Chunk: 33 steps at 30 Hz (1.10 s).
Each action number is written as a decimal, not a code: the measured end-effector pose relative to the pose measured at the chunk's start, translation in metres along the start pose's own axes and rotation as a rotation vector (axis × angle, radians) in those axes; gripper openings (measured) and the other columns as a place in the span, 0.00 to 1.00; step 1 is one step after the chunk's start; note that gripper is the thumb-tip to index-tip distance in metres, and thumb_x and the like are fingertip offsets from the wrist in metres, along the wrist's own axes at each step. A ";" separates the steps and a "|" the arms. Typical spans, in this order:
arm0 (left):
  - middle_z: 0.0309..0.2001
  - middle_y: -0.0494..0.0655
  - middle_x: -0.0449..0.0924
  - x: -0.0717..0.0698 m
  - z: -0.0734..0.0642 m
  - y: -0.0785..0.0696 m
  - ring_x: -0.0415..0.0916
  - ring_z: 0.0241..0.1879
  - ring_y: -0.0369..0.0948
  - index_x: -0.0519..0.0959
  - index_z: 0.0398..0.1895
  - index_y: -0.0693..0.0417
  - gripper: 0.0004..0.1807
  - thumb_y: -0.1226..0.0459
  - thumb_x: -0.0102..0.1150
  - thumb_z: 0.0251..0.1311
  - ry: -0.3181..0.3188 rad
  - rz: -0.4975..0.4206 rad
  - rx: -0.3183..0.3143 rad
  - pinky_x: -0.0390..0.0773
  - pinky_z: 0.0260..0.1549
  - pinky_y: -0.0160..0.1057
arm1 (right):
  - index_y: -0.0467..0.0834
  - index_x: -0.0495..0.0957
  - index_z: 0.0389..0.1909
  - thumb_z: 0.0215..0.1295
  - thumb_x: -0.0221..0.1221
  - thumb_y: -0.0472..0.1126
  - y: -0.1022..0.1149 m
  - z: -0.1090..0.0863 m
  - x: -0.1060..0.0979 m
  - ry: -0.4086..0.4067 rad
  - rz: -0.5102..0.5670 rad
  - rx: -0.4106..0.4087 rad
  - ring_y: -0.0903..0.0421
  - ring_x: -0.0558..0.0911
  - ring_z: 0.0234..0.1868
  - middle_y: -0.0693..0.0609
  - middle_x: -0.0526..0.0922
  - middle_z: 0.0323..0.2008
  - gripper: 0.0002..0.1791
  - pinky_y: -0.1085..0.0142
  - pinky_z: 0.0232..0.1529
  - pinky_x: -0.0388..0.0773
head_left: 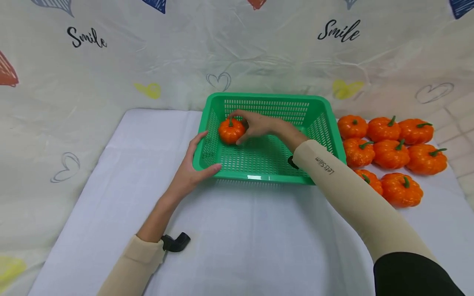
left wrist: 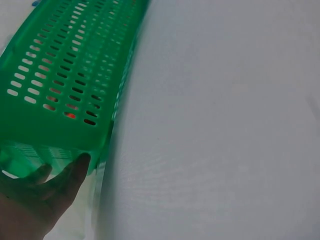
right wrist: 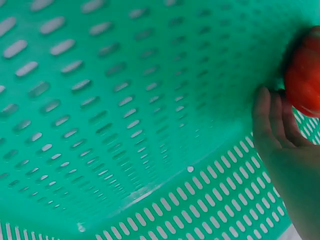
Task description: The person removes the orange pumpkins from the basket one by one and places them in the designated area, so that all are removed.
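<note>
A green plastic basket (head_left: 252, 177) with slotted walls stands on the white-covered table. My left hand (head_left: 192, 170) grips its front left corner, the thumb over the front rim and the fingers along the left side. In the left wrist view, the fingers (left wrist: 75, 175) lie against the basket's outer wall (left wrist: 55, 127). Inside the basket, at its left end, is a small orange pumpkin (head_left: 230, 132) with a green stem. My right hand (head_left: 257, 124) reaches in and holds this pumpkin, fingers at its top and thumb at its right side. The right wrist view shows fingers (right wrist: 272, 117) close against the pumpkin (right wrist: 306, 75).
Several more orange pumpkins (head_left: 390, 154) sit in rows on the table right of the basket, partly behind my right sleeve (head_left: 344, 197). A white sheet (head_left: 259, 49) with printed hearts and words hangs behind the table. White cloth (head_left: 252, 238) covers the tabletop before the basket.
</note>
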<state>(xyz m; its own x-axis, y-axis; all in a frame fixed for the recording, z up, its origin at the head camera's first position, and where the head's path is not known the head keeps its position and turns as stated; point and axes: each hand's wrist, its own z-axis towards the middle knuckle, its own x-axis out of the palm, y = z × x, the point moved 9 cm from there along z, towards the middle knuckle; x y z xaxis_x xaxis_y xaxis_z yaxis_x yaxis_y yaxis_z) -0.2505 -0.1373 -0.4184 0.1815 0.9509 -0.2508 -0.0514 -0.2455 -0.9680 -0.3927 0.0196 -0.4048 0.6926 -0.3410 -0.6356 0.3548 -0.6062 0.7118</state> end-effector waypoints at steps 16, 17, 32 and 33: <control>0.83 0.33 0.47 0.000 0.000 0.000 0.55 0.77 0.47 0.51 0.79 0.15 0.49 0.49 0.70 0.61 -0.013 0.016 0.001 0.64 0.73 0.63 | 0.51 0.64 0.76 0.59 0.75 0.43 0.002 -0.014 -0.028 -0.057 -0.036 0.073 0.44 0.73 0.67 0.40 0.72 0.68 0.46 0.49 0.68 0.75; 0.83 0.33 0.47 0.000 0.000 0.000 0.54 0.77 0.46 0.51 0.79 0.15 0.49 0.48 0.70 0.61 -0.015 0.020 0.002 0.63 0.73 0.63 | 0.51 0.64 0.76 0.59 0.75 0.43 0.003 -0.016 -0.032 -0.064 -0.023 0.071 0.44 0.73 0.67 0.40 0.72 0.67 0.46 0.49 0.67 0.75; 0.83 0.35 0.46 0.000 0.000 0.001 0.50 0.80 0.45 0.50 0.81 0.19 0.51 0.50 0.71 0.60 -0.027 0.028 0.006 0.58 0.75 0.64 | 0.57 0.61 0.78 0.60 0.75 0.50 0.040 -0.089 -0.109 -0.260 0.020 0.067 0.46 0.73 0.69 0.46 0.68 0.75 0.47 0.47 0.68 0.77; 0.83 0.36 0.45 0.000 0.001 0.001 0.50 0.80 0.45 0.50 0.81 0.19 0.51 0.50 0.71 0.60 -0.025 0.026 0.006 0.58 0.75 0.64 | 0.58 0.61 0.78 0.60 0.75 0.51 0.039 -0.096 -0.113 -0.280 0.012 0.072 0.46 0.73 0.69 0.47 0.67 0.76 0.47 0.47 0.68 0.77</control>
<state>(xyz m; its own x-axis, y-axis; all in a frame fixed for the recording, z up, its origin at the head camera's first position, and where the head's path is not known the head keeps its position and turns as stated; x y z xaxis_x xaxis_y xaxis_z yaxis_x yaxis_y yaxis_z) -0.2513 -0.1370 -0.4193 0.1556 0.9485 -0.2759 -0.0615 -0.2695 -0.9610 -0.3970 0.1036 -0.2765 0.4928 -0.5275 -0.6920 0.2951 -0.6468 0.7032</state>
